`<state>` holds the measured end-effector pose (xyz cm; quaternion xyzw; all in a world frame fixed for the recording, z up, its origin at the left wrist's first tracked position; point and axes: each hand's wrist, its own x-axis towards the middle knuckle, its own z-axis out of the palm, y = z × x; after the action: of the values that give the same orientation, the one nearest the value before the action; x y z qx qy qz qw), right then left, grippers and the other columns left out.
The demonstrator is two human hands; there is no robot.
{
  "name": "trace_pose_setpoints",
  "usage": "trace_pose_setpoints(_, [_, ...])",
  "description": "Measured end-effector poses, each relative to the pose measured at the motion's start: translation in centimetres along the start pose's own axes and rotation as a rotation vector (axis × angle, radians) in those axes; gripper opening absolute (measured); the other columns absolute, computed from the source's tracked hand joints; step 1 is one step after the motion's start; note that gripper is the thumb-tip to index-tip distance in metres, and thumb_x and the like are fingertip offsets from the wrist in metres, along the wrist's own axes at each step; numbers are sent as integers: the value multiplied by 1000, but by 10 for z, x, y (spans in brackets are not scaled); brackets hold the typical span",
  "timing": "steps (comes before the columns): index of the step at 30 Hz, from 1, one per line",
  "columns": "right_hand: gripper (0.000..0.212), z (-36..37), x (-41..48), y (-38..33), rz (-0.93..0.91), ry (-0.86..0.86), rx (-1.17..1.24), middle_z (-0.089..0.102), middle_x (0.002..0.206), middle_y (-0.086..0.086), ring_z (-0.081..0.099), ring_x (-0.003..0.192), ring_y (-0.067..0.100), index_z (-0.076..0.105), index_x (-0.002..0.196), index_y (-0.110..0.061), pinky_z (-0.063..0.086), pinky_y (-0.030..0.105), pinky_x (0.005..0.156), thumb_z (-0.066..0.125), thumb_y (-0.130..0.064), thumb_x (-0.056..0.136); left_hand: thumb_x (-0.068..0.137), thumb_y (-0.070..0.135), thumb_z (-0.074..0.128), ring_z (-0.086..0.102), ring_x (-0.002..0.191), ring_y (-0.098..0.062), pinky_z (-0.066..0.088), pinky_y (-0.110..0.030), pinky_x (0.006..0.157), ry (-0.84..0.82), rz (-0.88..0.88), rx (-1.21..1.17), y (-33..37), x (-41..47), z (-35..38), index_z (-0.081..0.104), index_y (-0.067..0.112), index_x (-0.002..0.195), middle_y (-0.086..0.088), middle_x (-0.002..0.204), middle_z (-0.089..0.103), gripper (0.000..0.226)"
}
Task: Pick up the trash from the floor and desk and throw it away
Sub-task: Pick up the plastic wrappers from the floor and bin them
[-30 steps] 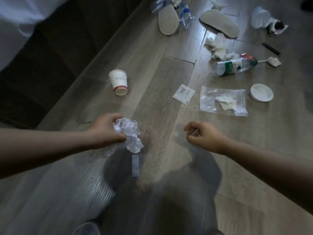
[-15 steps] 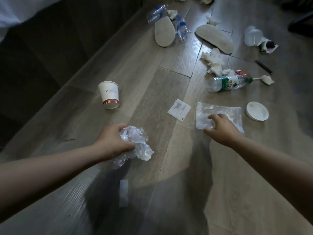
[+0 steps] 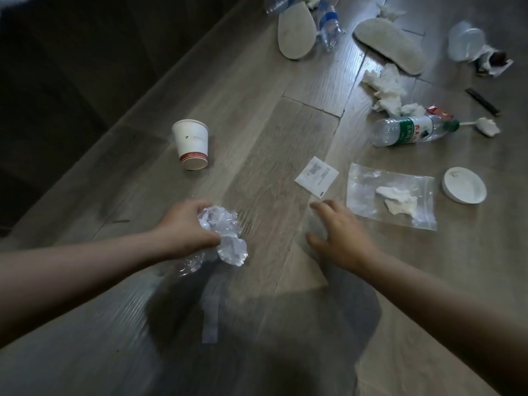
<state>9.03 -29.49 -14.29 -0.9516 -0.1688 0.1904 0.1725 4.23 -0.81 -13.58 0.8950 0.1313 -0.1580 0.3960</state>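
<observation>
View from a head-worn camera, looking down at a grey wood-plank floor (image 3: 257,138) littered with trash; the cleanup looks barely begun. Two bare forearms reach in from the bottom edge. The left hand (image 3: 185,227) has its fingers curled round a wad of clear plastic (image 3: 225,235), held just above the floor; this is the only piece that appears collected so far. The right hand (image 3: 340,232) holds nothing, its fingers spread and relaxed, low over the floor between a small white packet (image 3: 316,177) and a clear zip bag (image 3: 391,195) with crumpled tissue inside. It touches neither as far as can be seen, and either could be the next pick. Everything else lies uncollected. Farther off are two pale slipper soles (image 3: 390,44), probably not trash. Near them are a green-labelled bottle (image 3: 411,132) on its side, a blue-labelled bottle (image 3: 328,24) at the top edge, a clear plastic cup (image 3: 465,41), and a heap of crumpled tissues (image 3: 385,87). To the left, a paper cup (image 3: 192,144) stands mouth down, well apart from the rest. A round white lid (image 3: 464,184) sits just beside the zip bag. A pale strip (image 3: 210,321) lies in shadow near the person. No bin and no desk are in view, so throwing away and the desk remain to be done.
</observation>
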Motion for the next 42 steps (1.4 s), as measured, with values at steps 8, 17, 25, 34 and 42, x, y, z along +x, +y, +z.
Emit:
trace_pose_setpoints(8, [35, 50, -28, -89, -306, -225, -24, 58, 115, 2, 57, 106, 21, 59, 118, -19, 47, 32, 87, 57, -34, 87, 59, 15, 78, 59, 64, -10, 42, -23, 54, 84, -132, 106, -54, -28, -42, 62, 21, 72, 7, 68, 63, 21])
trace_pose_setpoints(17, [59, 92, -38, -137, -346, -351, -159, 45, 124, 3, 47, 115, 22, 45, 132, -20, 44, 36, 95, 66, -42, 82, 58, 12, 78, 60, 64, -11, 46, -26, 57, 84, -156, 145, -93, -60, -59, 66, 16, 77, 8, 70, 63, 22])
trace_pose_setpoints(25, [49, 101, -37, -142, -344, -302, -175, 46, 123, 4, 46, 114, 22, 48, 125, -16, 41, 34, 93, 66, -37, 84, 60, 12, 76, 61, 67, -16, 47, -30, 60, 52, -144, 168, -93, -67, -62, 66, 15, 78, 1, 73, 66, 21])
trace_pose_setpoints(34, [19, 89, -36, -122, -288, -241, -30, 58, 102, 1, 58, 95, 21, 61, 96, -16, 47, 33, 80, 57, -33, 88, 59, 13, 77, 55, 59, -6, 37, -21, 48, 48, -138, 134, -78, -58, -49, 62, 19, 71, 7, 67, 60, 21])
trace_pose_setpoints(42, [15, 14, 21, -52, -25, 71, 12, 59, 97, 0, 58, 89, 17, 62, 98, -19, 46, 31, 73, 64, -30, 87, 60, 19, 79, 57, 65, -3, 36, -20, 50, 22, -109, 49, -42, -32, -32, 57, 31, 72, 11, 70, 62, 28])
